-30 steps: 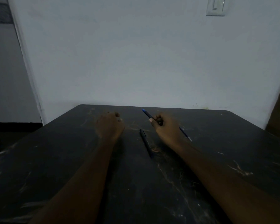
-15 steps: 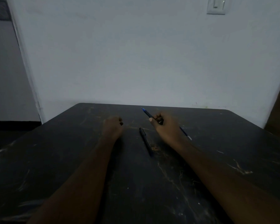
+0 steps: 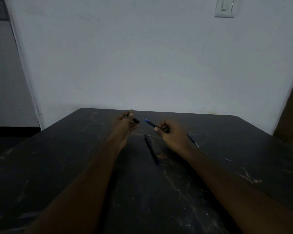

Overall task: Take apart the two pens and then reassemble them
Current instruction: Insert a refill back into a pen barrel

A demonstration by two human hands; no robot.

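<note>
Now | left hand [image 3: 125, 123] pinches black cap [image 3: 136, 120] | right hand [image 3: 172, 134] grips blue-tipped pen [image 3: 150, 123], tip toward ten o'clock | second pen [image 3: 151, 149] lies on table [image 3: 57, 166], five o'clock from cap

**Layout on the bench**

Over the far middle of the bench [image 3: 57, 166], raised off it: left hand [image 3: 125, 127] to the left, right hand [image 3: 171, 134] to the right, apart. In the left hand, a short pen piece [image 3: 136, 120], end toward the right. In the right hand, a pen [image 3: 150, 123], tip toward that piece, not touching. Flat on the bench between the forearms, a second pen [image 3: 151, 150]. Right of the right hand, partly behind it, a thin rod [image 3: 194, 143]. Behind the bench, a wall [image 3: 142, 65]; high on it at right, a switch [image 3: 224, 6].
</note>
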